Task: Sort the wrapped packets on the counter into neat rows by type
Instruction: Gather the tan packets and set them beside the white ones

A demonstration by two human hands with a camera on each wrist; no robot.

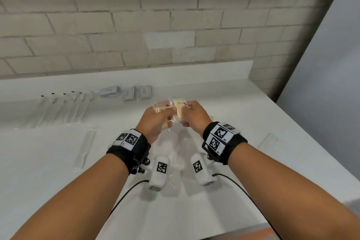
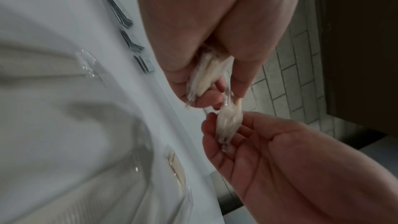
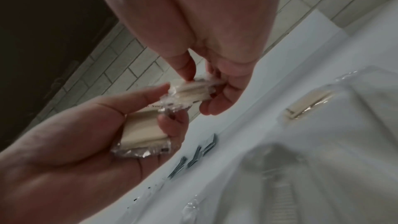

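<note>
Above the white counter (image 1: 224,122), the left hand (image 1: 153,122) grips one cream soap packet (image 3: 142,135) and the right hand (image 1: 194,115) pinches another soap packet (image 3: 191,91), both packets lifted and touching each other.

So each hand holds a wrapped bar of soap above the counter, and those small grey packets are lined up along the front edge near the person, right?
Not quite. Each hand, left and right, does hold a wrapped soap bar above the counter, but the head view shows the grey packets lined up at the back, near the wall, not along the front edge.
</note>
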